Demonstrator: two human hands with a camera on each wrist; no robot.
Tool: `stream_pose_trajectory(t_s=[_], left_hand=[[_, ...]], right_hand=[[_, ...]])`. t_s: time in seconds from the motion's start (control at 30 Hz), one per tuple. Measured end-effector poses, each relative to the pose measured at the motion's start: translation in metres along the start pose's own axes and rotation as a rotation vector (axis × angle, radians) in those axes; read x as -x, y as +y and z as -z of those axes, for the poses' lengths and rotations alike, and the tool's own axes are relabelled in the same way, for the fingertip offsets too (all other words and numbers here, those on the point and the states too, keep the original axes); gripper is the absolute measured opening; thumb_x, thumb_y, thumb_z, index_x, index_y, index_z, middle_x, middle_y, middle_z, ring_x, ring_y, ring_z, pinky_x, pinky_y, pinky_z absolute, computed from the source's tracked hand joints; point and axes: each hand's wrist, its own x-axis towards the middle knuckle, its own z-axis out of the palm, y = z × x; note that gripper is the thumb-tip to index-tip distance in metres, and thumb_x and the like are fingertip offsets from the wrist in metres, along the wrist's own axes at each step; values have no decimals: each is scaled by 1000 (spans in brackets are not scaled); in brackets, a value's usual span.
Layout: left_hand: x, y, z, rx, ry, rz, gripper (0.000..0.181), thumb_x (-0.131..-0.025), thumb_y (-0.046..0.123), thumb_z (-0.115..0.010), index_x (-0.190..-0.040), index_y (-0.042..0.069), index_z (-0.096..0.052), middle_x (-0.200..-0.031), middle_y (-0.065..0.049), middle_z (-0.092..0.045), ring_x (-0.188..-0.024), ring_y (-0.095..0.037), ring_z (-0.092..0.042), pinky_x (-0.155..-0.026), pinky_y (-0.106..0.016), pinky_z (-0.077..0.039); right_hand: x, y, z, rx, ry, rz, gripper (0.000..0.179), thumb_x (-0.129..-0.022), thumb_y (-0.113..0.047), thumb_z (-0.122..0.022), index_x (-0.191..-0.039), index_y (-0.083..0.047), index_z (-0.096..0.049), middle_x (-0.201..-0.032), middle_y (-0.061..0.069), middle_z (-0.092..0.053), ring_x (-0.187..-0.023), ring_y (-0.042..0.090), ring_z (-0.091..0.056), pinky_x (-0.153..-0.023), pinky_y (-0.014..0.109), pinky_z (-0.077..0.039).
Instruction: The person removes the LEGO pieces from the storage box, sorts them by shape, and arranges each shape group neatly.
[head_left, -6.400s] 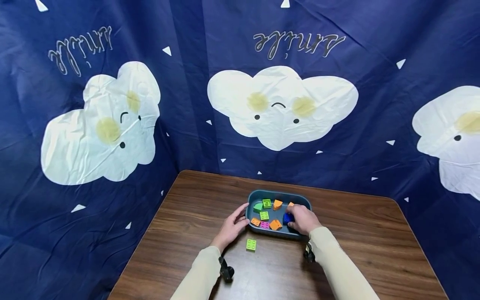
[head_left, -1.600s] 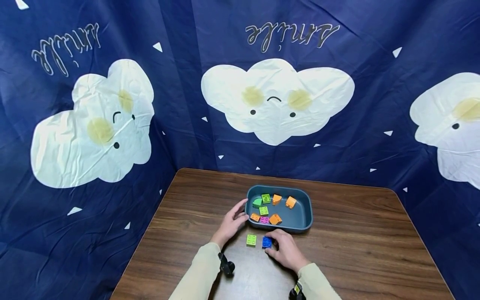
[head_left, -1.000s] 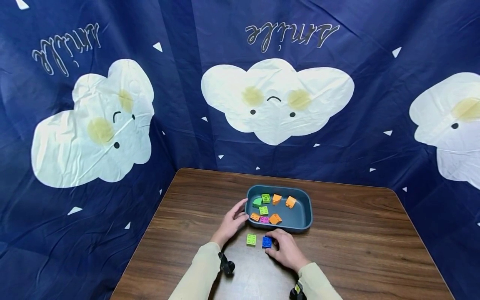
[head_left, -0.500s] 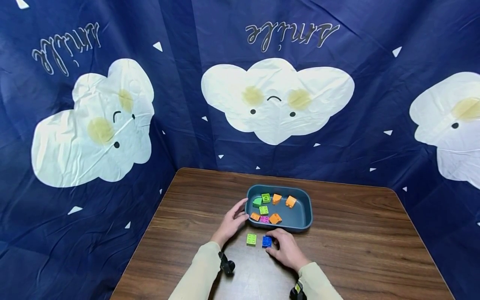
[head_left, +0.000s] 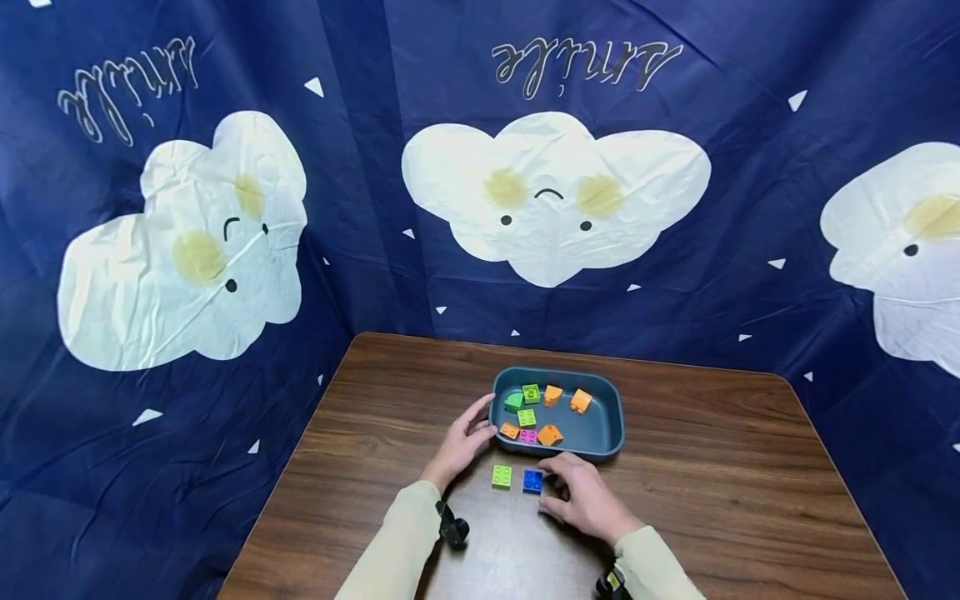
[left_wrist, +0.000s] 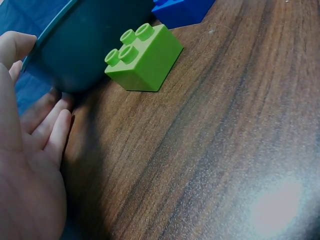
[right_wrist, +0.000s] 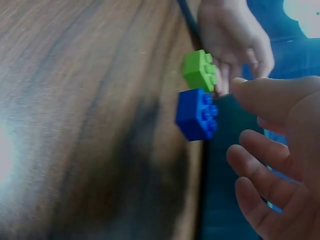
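In the head view my left hand (head_left: 459, 446) rests against the left end of the dark teal tray (head_left: 619, 427). Its thumb touches the rim, and the other fingers lie fairly straight beside the wall in the left wrist view. A lime-green toy building brick (head_left: 502, 476) stands studs up on the table in front of the tray. Just right of it, with a small gap, is a blue brick (head_left: 532, 481), also studs up. My right hand (head_left: 588, 498) is at the blue brick's right side, fingers and thumb spread; the right wrist view shows them apart from the brick.
Inside the tray lie orange pieces (head_left: 581, 401), lime-green bricks (head_left: 527, 417), a green curved piece (head_left: 513, 402) and a pink brick (head_left: 528, 436). A navy cloth (head_left: 360, 208) with white clouds hangs behind the wooden table (head_left: 712, 467).
Earlier my right hand took the blue brick from the tray and set it beside the lime-green one. It has now let go and drawn slightly right. The left hand stayed at the tray.
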Motion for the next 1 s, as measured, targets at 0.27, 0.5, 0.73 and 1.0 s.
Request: stream_pose_trajectory(t_s=[0.27,0.5,0.73,1.0], left_hand=[[0,0,1,-8,2,-11,59,-104,13,-65,-159,26,-48,-160,-20,-47,-138,-37,-57,-110,-46,-52],[0,-3,1,-6,-2,-52,59,-104,12,-66,-159,20,-47,-158,-21,-49,-137,-38,-57,-111,-44,-51],[1,-3,-1,-1,-1,-67,60,-104,8,-64,-160,14,-45,-156,-25,-50,-136,-42,-57,-110,-47,-51],[-3,0,-2,-18,11,-54,60,-103,2,-61,-160,9,-44,-156,-28,-48,-137,-46,-55,-111,-53,-49]], right_hand=[[-3,-15,28,43,89,36,42,-89,-20,-86,-127,-12,-72,-111,-1,-70,-93,18,-67,-79,30,-60],[-17,-11,46,79,153,-5,42,-92,-21,-84,-132,-15,-71,-121,5,-70,-100,22,-70,-83,36,-62],[-43,-4,53,109,132,10,39,-93,-19,-82,-130,-13,-71,-122,2,-71,-103,24,-71,-85,41,-62],[-78,1,50,114,26,9,38,-94,-15,-80,-130,-5,-71,-127,12,-70,-116,36,-68,-95,53,-59]])
